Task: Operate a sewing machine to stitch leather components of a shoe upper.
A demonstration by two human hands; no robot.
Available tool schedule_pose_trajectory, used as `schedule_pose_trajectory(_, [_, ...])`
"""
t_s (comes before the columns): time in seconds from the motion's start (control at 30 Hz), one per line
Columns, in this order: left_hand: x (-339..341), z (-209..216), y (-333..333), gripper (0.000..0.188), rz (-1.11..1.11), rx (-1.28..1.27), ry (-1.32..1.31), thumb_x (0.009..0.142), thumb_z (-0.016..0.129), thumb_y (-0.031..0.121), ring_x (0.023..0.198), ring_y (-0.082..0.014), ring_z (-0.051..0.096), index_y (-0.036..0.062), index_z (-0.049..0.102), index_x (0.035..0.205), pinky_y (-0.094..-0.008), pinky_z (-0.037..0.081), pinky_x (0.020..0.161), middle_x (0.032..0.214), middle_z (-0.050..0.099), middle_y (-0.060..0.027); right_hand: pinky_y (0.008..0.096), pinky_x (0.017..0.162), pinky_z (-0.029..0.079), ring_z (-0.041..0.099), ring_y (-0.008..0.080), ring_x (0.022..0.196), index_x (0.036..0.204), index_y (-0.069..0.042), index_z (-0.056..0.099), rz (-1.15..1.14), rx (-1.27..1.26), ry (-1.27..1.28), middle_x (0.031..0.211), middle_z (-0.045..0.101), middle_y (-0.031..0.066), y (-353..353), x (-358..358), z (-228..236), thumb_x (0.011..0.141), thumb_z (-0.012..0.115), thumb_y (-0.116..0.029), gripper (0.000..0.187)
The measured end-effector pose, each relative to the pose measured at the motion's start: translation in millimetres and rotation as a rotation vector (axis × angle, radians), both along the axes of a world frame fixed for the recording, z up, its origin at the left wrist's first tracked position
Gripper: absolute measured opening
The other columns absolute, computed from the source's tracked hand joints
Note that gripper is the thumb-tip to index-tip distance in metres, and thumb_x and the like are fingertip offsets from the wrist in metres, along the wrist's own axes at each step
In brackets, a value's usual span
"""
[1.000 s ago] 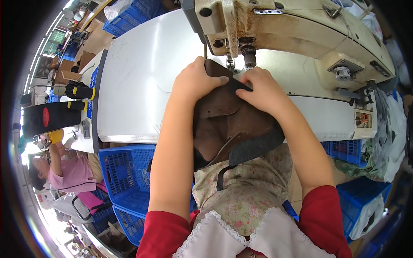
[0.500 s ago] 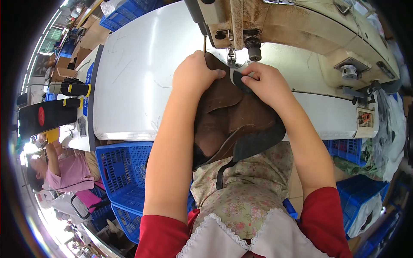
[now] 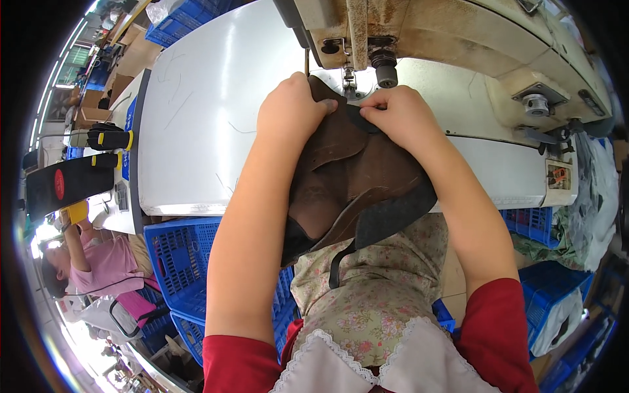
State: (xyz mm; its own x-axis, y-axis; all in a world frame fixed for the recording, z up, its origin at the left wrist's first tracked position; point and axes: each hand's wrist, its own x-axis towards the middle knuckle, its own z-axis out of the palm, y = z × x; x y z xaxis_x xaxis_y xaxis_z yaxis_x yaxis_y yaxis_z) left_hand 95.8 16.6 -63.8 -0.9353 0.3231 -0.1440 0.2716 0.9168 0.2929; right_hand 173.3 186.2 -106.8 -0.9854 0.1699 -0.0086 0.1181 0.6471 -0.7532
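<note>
Brown and black leather pieces, joined into a floppy workpiece (image 3: pixel 337 154), hang over the near edge of the white table toward my lap. My left hand (image 3: pixel 291 111) grips its upper left edge, thumb on top and fingers hidden beneath. On the other side my right hand (image 3: pixel 396 114) pinches a black edge of the same piece between thumb and fingers. Just beyond both hands stand the presser foot (image 3: pixel 350 82) and needle area of a worn, cream sewing machine (image 3: pixel 458 39). The workpiece's top edge lies close in front of the foot; whether it reaches under cannot be told.
Blue plastic crates (image 3: pixel 183 262) stand below the table on the left, and another blue crate (image 3: pixel 553 295) is at the right. Loose threads lie on the white tabletop (image 3: pixel 196 131). A person in a pink shirt (image 3: pixel 108 262) works at another machine at far left.
Both hands and the leather shift slightly left in the picture. My right hand has drawn the black edge flatter against the brown piece, so its pale underside no longer shows.
</note>
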Motion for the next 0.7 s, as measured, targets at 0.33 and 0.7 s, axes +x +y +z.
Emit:
schedule_pose_trajectory(0.33, [-18,-2,6,0.058,-0.045,-0.036,-0.016,0.07,0.078,0.042,0.094,-0.0339,0.066,-0.0044,0.064,0.102,-0.0409,0.051,0.082,0.099,0.068,-0.0217,0.0322,0.07,0.05,0.066,0.0195,0.073,0.084,-0.005,0.073,0.049,0.091,-0.015,0.078,0.071,0.0082,13,-23,3,0.077,0.071,-0.019,0.016])
schedule_pose_trajectory(0.7, [-37,-11,11,0.042,-0.116,0.003,-0.006,0.071,0.078,0.037,0.089,-0.0308,0.068,0.0048,0.071,0.098,-0.04,0.053,0.079,0.095,0.071,-0.0154,0.0389,0.07,0.052,0.067,0.0295,0.075,0.082,-0.005,0.073,0.073,0.017,0.032,0.078,0.069,0.0145,26,-32,-4,0.073,0.071,-0.028,0.024])
